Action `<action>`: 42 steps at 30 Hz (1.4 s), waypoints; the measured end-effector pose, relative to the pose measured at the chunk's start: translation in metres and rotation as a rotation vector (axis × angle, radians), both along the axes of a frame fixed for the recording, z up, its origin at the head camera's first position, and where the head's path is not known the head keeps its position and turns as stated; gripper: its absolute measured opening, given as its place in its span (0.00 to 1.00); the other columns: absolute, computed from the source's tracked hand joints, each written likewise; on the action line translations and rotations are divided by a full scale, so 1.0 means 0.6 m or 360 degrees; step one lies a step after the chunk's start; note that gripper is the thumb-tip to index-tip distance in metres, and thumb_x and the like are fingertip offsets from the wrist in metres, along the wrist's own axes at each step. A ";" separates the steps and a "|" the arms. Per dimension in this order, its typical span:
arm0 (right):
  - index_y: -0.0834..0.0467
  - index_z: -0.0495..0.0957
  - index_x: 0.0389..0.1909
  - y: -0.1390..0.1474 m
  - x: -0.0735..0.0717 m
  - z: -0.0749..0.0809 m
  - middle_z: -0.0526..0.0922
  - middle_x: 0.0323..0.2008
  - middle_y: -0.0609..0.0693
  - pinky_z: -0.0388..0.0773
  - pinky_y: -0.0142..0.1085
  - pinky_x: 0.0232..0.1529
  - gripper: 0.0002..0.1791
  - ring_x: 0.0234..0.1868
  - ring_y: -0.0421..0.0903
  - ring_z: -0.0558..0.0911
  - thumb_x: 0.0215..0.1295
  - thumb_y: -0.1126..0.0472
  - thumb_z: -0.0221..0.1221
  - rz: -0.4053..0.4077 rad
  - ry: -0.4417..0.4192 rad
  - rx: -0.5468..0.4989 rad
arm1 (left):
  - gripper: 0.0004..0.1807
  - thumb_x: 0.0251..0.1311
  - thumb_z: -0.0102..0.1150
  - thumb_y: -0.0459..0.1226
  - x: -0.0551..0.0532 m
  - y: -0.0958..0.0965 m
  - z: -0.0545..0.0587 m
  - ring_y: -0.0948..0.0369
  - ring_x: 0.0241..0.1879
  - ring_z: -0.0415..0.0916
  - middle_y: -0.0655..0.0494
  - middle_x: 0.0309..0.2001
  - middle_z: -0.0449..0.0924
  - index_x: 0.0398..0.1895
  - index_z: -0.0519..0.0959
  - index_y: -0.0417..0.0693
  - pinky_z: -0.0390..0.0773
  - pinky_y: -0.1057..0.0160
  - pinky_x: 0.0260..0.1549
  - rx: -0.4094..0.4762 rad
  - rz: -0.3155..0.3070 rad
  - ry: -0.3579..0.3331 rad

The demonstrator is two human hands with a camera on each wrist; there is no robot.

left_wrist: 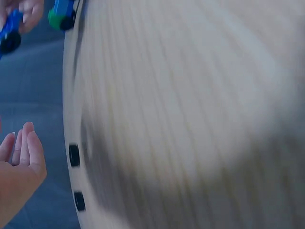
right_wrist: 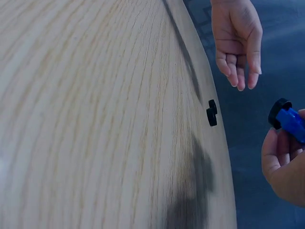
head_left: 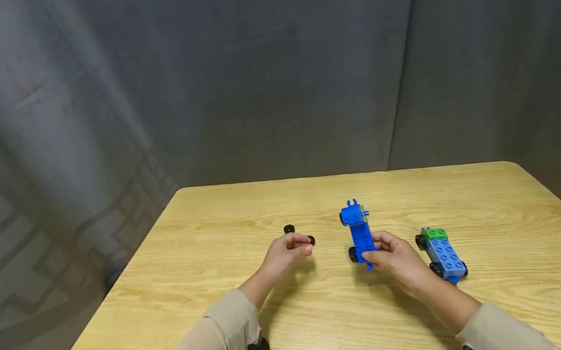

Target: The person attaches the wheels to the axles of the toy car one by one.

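A blue toy car [head_left: 362, 238] made of building bricks is pinched at its near end by my right hand [head_left: 401, 262], raised over the table. Black wheels sit along its left side, and a hook shows at its far end. In the right wrist view, only a black wheel [right_wrist: 279, 113] and part of the blue body show. To the left, my left hand [head_left: 285, 253] hovers palm inward with relaxed fingers and nothing in it. Just beyond its fingers, two loose black wheels [head_left: 289, 229] stand on the table, one partly hidden by the hand.
Right of my right hand, another toy car [head_left: 444, 254] stands on the wooden table [head_left: 223, 216], with light blue and green bricks and black wheels. A grey curtain [head_left: 270, 84] hangs behind the table's far edge.
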State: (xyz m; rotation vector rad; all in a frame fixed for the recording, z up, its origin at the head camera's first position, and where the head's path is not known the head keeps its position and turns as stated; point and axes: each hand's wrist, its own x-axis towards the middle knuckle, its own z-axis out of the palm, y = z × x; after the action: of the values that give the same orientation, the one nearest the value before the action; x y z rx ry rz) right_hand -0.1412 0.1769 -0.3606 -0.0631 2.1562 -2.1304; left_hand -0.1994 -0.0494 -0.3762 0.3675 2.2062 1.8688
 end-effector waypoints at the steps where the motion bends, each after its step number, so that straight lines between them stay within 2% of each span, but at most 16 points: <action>1: 0.74 0.59 0.51 0.000 0.000 0.000 0.70 0.33 0.52 0.74 0.35 0.35 0.23 0.31 0.40 0.74 0.55 0.71 0.52 -0.0006 0.0000 0.0004 | 0.17 0.53 0.55 0.32 -0.004 -0.003 -0.001 0.55 0.36 0.75 0.46 0.35 0.74 0.44 0.69 0.28 0.73 0.57 0.40 -0.0009 0.0016 -0.0005; 5: 0.73 0.59 0.51 0.000 0.002 -0.002 0.70 0.33 0.52 0.74 0.37 0.35 0.21 0.31 0.41 0.74 0.57 0.71 0.50 -0.0018 -0.0015 -0.0006 | 0.17 0.52 0.55 0.30 -0.016 -0.012 -0.006 0.54 0.37 0.74 0.46 0.35 0.74 0.44 0.69 0.27 0.74 0.61 0.39 -0.0067 0.0085 -0.0003; 9: 0.73 0.58 0.51 0.000 0.004 -0.004 0.68 0.33 0.53 0.74 0.38 0.37 0.21 0.31 0.41 0.74 0.57 0.72 0.49 -0.0030 -0.0025 -0.0052 | 0.14 0.51 0.55 0.27 -0.024 -0.019 -0.008 0.58 0.35 0.73 0.47 0.34 0.74 0.42 0.71 0.29 0.75 0.65 0.37 -0.0204 0.0165 0.0063; 18: 0.74 0.59 0.49 0.005 0.013 -0.012 0.65 0.37 0.58 0.71 0.46 0.44 0.20 0.37 0.44 0.72 0.56 0.73 0.50 -0.0017 -0.0045 -0.0155 | 0.11 0.49 0.55 0.26 -0.047 -0.024 -0.019 0.55 0.36 0.72 0.48 0.33 0.75 0.38 0.73 0.31 0.74 0.64 0.34 -0.0425 0.0341 0.0130; 25: 0.73 0.58 0.50 0.009 0.014 -0.018 0.67 0.41 0.61 0.72 0.44 0.43 0.20 0.39 0.44 0.72 0.58 0.72 0.49 -0.0056 -0.0030 -0.0154 | 0.12 0.50 0.56 0.27 -0.072 -0.019 -0.017 0.52 0.40 0.71 0.45 0.38 0.74 0.40 0.73 0.33 0.73 0.62 0.37 -0.0560 0.0346 0.0170; 30: 0.73 0.59 0.48 0.012 0.012 -0.021 0.72 0.37 0.54 0.74 0.38 0.38 0.18 0.35 0.41 0.74 0.57 0.71 0.50 -0.0083 -0.0044 -0.0105 | 0.13 0.49 0.55 0.26 -0.085 -0.017 -0.018 0.51 0.42 0.70 0.44 0.40 0.74 0.41 0.73 0.33 0.72 0.60 0.39 -0.0652 0.0350 0.0206; 35: 0.72 0.60 0.47 0.013 0.012 -0.021 0.73 0.35 0.51 0.70 0.32 0.32 0.18 0.33 0.41 0.73 0.57 0.69 0.50 -0.0094 -0.0052 -0.0063 | 0.14 0.48 0.56 0.26 -0.096 -0.016 -0.025 0.50 0.43 0.71 0.42 0.41 0.74 0.41 0.73 0.32 0.73 0.60 0.39 -0.0716 0.0320 0.0237; 42: 0.70 0.62 0.42 0.014 0.018 -0.020 0.71 0.34 0.52 0.73 0.33 0.31 0.13 0.31 0.42 0.73 0.57 0.69 0.50 -0.0083 -0.0077 -0.0127 | 0.16 0.49 0.56 0.27 -0.112 -0.011 -0.037 0.50 0.45 0.69 0.43 0.44 0.73 0.44 0.72 0.35 0.72 0.60 0.40 -0.0794 0.0289 0.0185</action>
State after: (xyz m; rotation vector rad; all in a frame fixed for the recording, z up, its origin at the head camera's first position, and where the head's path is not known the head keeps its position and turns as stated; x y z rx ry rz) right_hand -0.1302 0.1856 -0.3725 0.0385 2.0681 -2.2223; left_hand -0.2667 -0.0558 -0.3987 0.1893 2.7555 1.3224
